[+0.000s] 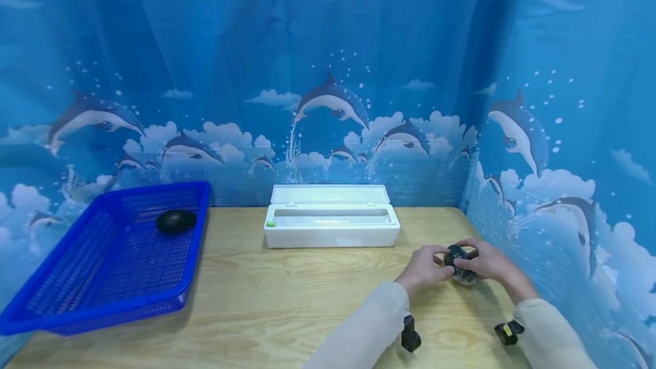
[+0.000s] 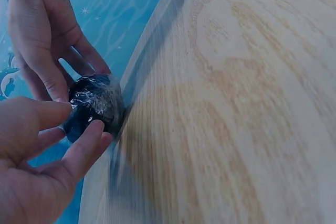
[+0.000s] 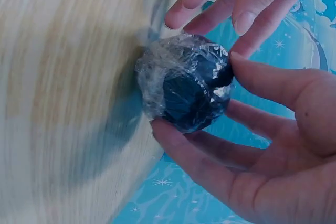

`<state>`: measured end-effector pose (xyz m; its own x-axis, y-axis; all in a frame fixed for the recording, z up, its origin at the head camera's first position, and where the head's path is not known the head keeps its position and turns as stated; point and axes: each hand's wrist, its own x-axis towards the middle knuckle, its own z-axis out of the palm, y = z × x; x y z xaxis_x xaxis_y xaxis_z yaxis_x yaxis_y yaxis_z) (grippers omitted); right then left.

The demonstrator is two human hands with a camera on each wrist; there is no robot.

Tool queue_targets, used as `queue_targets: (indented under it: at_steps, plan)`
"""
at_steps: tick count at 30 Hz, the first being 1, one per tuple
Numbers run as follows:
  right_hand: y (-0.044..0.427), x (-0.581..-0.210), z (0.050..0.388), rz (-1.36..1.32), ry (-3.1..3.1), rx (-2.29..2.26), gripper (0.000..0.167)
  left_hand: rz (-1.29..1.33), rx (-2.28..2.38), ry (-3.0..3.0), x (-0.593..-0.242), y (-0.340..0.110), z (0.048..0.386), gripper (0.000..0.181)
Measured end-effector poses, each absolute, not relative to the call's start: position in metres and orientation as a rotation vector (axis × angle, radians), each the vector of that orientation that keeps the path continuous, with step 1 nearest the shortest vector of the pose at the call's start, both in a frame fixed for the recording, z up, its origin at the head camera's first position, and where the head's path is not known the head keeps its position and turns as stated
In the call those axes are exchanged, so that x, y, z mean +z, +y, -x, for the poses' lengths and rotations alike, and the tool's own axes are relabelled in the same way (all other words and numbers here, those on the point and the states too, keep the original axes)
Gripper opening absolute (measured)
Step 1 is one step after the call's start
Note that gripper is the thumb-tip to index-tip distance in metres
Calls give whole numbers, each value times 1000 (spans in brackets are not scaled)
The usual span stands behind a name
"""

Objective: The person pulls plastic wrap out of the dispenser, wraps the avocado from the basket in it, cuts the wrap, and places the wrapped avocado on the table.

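Film (image 3: 154, 74) was apparently being wrapped round a dark rounded object (image 3: 191, 95), near the right edge of the tabletop (image 1: 266, 295). Object was gripped by right hand (image 1: 488, 261); whether left hand (image 1: 423, 266) pinched could not be determined. Smoothing was judged required next.

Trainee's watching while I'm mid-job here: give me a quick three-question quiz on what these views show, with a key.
1. True or false: the lid of the long white rectangular box stands open.

2. Multiple choice: where is the black oval object?
A, inside that box
B, inside the blue plastic mesh basket
C, on top of the lid

3. Short answer: what covers the dark rounded object that the left hand and the right hand are holding?

Key: 1: true. 2: B. 3: clear, crinkled film.
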<state>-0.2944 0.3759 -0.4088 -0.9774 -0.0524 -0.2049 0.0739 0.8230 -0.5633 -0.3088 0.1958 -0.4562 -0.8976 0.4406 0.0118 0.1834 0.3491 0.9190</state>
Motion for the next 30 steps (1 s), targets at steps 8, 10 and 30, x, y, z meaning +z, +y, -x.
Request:
queue_targets:
  at_steps: [8, 10, 30]
  plan:
    - [357, -417, 293, 39, 3041, -660, 60, -482, 1610, 2385, -460, 193, 311, 35]
    - [353, -418, 292, 52, 3086, -607, 60, -475, 1625, 2390, -461, 192, 311, 34]
    - [365, -404, 288, 66, 3036, -630, 53, -458, 1545, 2444, -462, 193, 311, 51]
